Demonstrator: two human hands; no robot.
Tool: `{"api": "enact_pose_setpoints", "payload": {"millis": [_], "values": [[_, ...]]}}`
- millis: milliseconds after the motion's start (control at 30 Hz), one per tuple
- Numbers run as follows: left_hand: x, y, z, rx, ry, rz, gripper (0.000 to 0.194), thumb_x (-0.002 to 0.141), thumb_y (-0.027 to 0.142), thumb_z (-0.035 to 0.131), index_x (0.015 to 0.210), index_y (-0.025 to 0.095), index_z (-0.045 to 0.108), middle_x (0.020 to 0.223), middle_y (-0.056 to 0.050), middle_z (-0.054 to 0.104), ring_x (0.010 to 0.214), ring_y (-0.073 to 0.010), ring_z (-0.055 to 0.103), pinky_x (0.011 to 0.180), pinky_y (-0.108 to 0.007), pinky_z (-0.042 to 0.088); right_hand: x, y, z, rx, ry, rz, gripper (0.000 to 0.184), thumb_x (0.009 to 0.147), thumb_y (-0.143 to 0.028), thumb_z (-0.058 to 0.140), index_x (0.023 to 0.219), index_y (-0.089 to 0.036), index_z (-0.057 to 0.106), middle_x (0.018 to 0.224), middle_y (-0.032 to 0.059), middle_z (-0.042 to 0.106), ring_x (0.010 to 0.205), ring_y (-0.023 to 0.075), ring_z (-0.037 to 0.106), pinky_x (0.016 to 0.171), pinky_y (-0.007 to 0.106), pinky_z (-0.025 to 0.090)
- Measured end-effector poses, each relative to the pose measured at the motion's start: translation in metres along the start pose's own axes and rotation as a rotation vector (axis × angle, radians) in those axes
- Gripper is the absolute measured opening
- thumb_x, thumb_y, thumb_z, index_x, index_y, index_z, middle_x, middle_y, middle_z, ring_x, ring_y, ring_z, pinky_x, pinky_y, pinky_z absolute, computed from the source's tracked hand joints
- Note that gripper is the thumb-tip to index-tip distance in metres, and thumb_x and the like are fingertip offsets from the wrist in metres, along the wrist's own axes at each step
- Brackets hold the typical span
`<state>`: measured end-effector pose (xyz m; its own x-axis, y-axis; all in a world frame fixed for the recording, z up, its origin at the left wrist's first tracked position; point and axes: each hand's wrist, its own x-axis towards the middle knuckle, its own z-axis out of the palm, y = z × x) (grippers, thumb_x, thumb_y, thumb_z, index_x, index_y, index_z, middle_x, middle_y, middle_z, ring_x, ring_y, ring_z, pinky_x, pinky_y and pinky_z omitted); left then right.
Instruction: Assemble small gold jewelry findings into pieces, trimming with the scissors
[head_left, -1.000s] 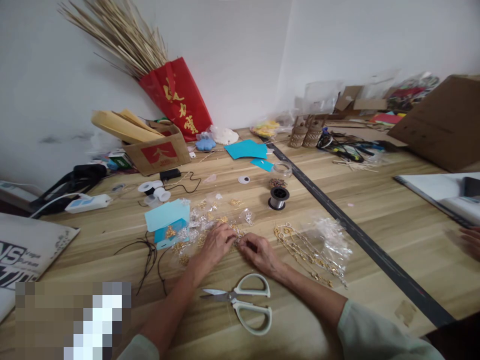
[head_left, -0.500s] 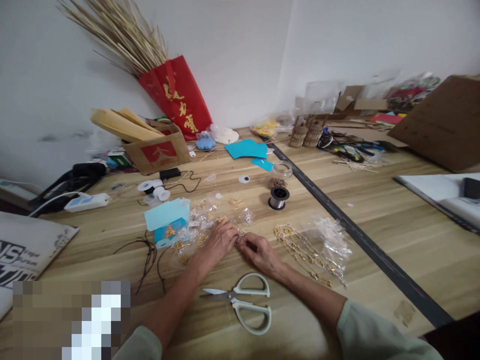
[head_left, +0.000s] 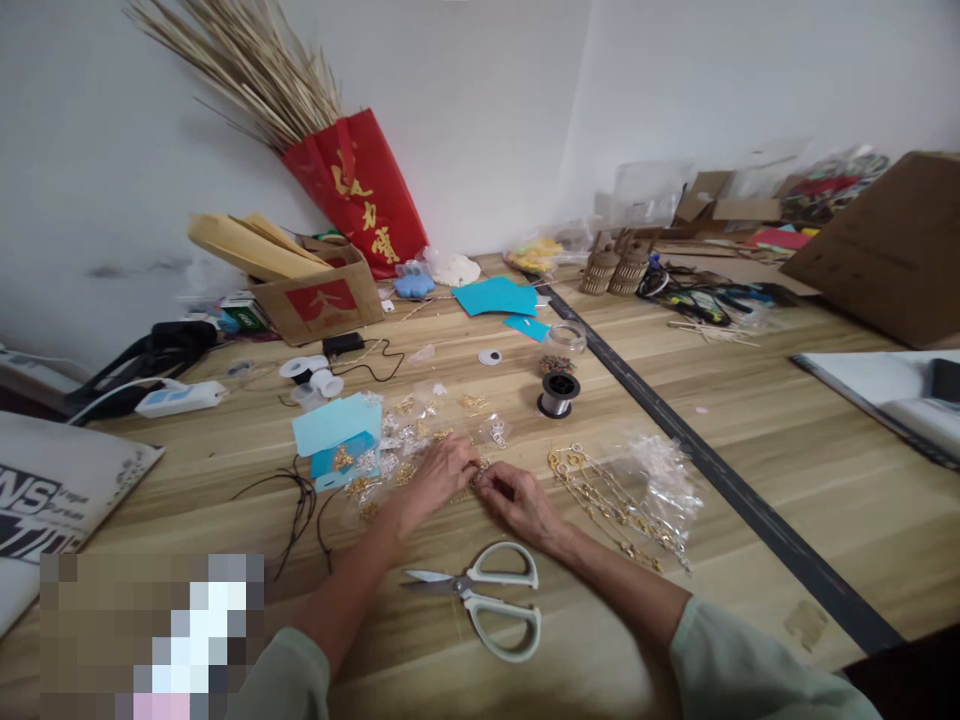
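Note:
My left hand [head_left: 448, 468] and my right hand [head_left: 516, 498] meet fingertip to fingertip at the middle of the table. Both are closed in a pinch around a small piece between them, mostly covered by the fingers and too small to name. Small gold and silver jewellery findings [head_left: 397, 436], some in clear bags, lie beside and beyond my left hand. Right of my right hand are gold and silver chains [head_left: 596, 500] next to a crumpled clear plastic bag [head_left: 664, 490]. Scissors with pale handles [head_left: 480, 598] lie spread apart just below my hands.
Beyond my hands stand a wire spool [head_left: 558, 396] and a round clear jar [head_left: 564, 345] with beads. Blue card sheets [head_left: 335, 424] and black cord [head_left: 296, 505] lie to the left. A dark strip [head_left: 705, 470] runs across the table at right.
The view has shifted very slightly. My hands stay together in almost the same place, and the things on the table lie as before.

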<state>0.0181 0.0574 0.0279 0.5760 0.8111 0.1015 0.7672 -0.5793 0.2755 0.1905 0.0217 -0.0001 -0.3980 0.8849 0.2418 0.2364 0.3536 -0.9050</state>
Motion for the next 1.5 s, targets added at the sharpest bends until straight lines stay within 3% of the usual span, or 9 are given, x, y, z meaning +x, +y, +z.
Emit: {"api": "enact_pose_setpoints", "payload": {"millis": [267, 433, 633, 933, 1500], "values": [[0.001, -0.005, 0.001, -0.010, 0.052, -0.005, 0.013, 0.082, 0.012, 0.056, 0.075, 0.018, 0.066, 0.078, -0.003, 0.064, 0.083, -0.0195, 0.058, 0.081, -0.032, 0.045, -0.001, 0.002, 0.000, -0.012, 0.002, 0.007, 0.010, 0.084, -0.021, 0.053, 0.078, -0.016, 0.059, 0.069, -0.0004, 0.057, 0.062, 0.0115, 0.049, 0.059, 0.022, 0.038], [-0.011, -0.005, -0.008, -0.174, 0.245, -0.103, 0.010, 0.077, 0.012, 0.061, 0.074, 0.019, 0.067, 0.076, -0.003, 0.067, 0.079, -0.0181, 0.060, 0.076, -0.030, 0.048, -0.001, 0.000, -0.001, 0.006, -0.009, 0.036, 0.011, 0.084, -0.021, 0.053, 0.078, -0.016, 0.060, 0.068, -0.0003, 0.057, 0.062, 0.0120, 0.049, 0.057, 0.022, 0.038], [-0.036, 0.002, -0.001, -0.467, 0.433, -0.246, 0.007, 0.075, 0.013, 0.062, 0.075, 0.017, 0.068, 0.074, -0.002, 0.071, 0.068, -0.0141, 0.064, 0.066, -0.025, 0.051, -0.001, -0.001, -0.001, 0.003, -0.024, 0.027, 0.011, 0.083, -0.020, 0.052, 0.076, -0.016, 0.059, 0.066, -0.0010, 0.055, 0.059, 0.0112, 0.047, 0.056, 0.022, 0.036], [-0.046, 0.016, 0.011, -0.627, 0.463, -0.278, 0.007, 0.075, 0.018, 0.061, 0.074, 0.016, 0.067, 0.073, -0.003, 0.071, 0.068, -0.0143, 0.065, 0.065, -0.024, 0.053, -0.001, -0.001, -0.001, 0.059, -0.040, 0.051, 0.012, 0.084, -0.023, 0.052, 0.077, -0.016, 0.059, 0.064, -0.0018, 0.053, 0.058, 0.0107, 0.045, 0.054, 0.021, 0.035], [-0.045, 0.015, 0.019, -0.584, 0.464, -0.167, 0.008, 0.074, 0.011, 0.061, 0.076, 0.016, 0.068, 0.073, -0.003, 0.070, 0.068, -0.0143, 0.064, 0.066, -0.025, 0.051, -0.002, -0.002, -0.003, 0.057, -0.056, 0.069, 0.017, 0.085, -0.031, 0.054, 0.079, -0.016, 0.059, 0.062, -0.0010, 0.053, 0.056, 0.0112, 0.046, 0.053, 0.022, 0.035]]}}
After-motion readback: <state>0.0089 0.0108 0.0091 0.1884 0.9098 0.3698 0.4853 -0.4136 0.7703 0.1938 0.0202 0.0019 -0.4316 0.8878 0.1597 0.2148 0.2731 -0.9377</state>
